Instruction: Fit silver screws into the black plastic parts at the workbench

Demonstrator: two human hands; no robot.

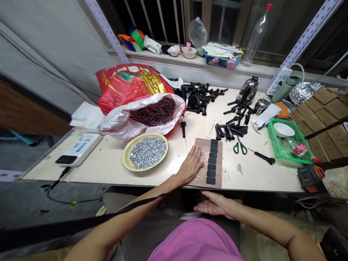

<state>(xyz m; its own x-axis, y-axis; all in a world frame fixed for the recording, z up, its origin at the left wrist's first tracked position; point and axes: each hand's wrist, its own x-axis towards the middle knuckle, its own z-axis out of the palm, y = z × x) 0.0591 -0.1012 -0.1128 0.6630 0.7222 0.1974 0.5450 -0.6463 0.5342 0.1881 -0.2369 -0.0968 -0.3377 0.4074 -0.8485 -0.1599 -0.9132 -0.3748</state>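
My left hand (191, 165) lies flat on the left part of a brown board (218, 183), fingers stretched toward its far edge. Small pale specks (202, 159) are scattered over the board beside my fingertips. To their right runs a column of several black rectangular pieces (211, 167). Below the table's front edge, my right hand (213, 204) is held low with its fingers extended and apart, and I see nothing in it. Left of my left hand stands a yellowish bowl (125, 159) full of small silvery metal pieces (148, 153).
A red bag (116, 85) of dark reddish screws or nails (154, 112) lies behind the bowl. Black plastic parts (195, 98) are heaped at the back. Green-handled scissors (240, 147), a black-handled tool (262, 156) and a green basket (274, 141) are on the right. A white device (81, 148) sits at left.
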